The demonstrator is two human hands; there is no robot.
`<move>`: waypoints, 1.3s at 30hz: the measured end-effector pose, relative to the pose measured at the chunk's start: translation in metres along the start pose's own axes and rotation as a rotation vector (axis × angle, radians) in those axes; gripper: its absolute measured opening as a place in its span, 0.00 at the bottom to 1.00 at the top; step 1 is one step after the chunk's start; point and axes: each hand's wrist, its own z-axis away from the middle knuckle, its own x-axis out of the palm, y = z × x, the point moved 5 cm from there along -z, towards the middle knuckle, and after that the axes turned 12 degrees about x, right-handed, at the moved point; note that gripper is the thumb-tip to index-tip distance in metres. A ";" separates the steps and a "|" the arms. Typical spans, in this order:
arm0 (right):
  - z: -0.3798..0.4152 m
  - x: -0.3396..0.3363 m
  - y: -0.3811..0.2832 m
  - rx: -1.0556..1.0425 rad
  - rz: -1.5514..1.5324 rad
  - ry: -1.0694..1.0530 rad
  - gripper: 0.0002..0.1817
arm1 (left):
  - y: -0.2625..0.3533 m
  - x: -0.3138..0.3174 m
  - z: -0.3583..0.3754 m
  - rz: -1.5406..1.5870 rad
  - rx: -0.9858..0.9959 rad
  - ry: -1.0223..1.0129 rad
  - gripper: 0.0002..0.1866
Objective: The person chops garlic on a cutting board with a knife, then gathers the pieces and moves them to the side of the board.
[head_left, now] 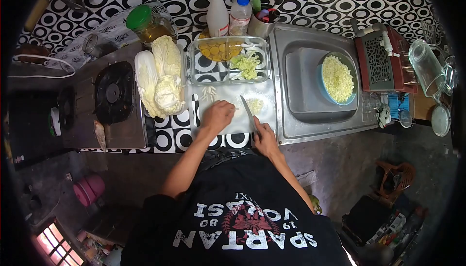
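My right hand point(265, 134) is wrapped round the handle of a knife point(248, 108), whose blade points away from me over a pale cutting board point(252, 90). To the left of the blade, my left hand point(218, 115) rests on the board with its fingers curled together; whatever they pinch is too small to make out. Finely chopped pale bits point(256, 106) lie just right of the blade. Several thin white strips point(208, 92) sit beyond my left hand. Behind the board stands a divided glass dish point(188, 62) with pale green leafy pieces point(246, 65) in its right part.
Whole napa cabbages point(158, 79) lie left of the board, beside a gas stove point(114, 91). In the sink point(297, 113) on the right, a blue bowl point(324, 91) holds chopped pale vegetable point(338, 79). Bottles point(218, 16) and a utensil cup point(261, 26) stand at the back.
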 end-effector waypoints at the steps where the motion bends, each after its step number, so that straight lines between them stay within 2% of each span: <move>1: -0.001 -0.002 -0.004 0.001 0.002 0.001 0.38 | 0.004 0.008 -0.002 0.022 0.020 -0.030 0.05; 4: -0.002 -0.007 -0.010 0.035 0.023 -0.014 0.38 | 0.009 0.031 -0.003 0.027 0.003 -0.127 0.05; 10: 0.007 -0.002 -0.011 0.053 0.065 0.007 0.37 | 0.006 0.039 0.000 0.077 -0.091 -0.108 0.05; 14: -0.001 0.017 0.002 -0.049 0.091 0.085 0.39 | 0.005 0.042 -0.002 0.069 -0.086 -0.083 0.04; 21: -0.025 0.016 -0.010 -0.009 0.163 0.012 0.44 | 0.005 0.041 0.002 0.031 -0.062 -0.069 0.05; 25: -0.022 0.006 -0.022 0.043 0.135 -0.054 0.45 | 0.002 0.042 0.002 0.029 -0.120 -0.078 0.06; 29: -0.008 0.005 -0.017 0.041 0.173 -0.033 0.45 | -0.001 0.043 0.001 0.090 -0.185 -0.066 0.05; 32: -0.006 0.013 -0.007 0.004 0.140 0.048 0.41 | -0.001 0.043 -0.001 0.089 -0.181 -0.098 0.05; 39: -0.032 0.020 -0.019 0.015 0.150 -0.004 0.48 | 0.000 0.043 0.001 0.069 -0.061 -0.065 0.04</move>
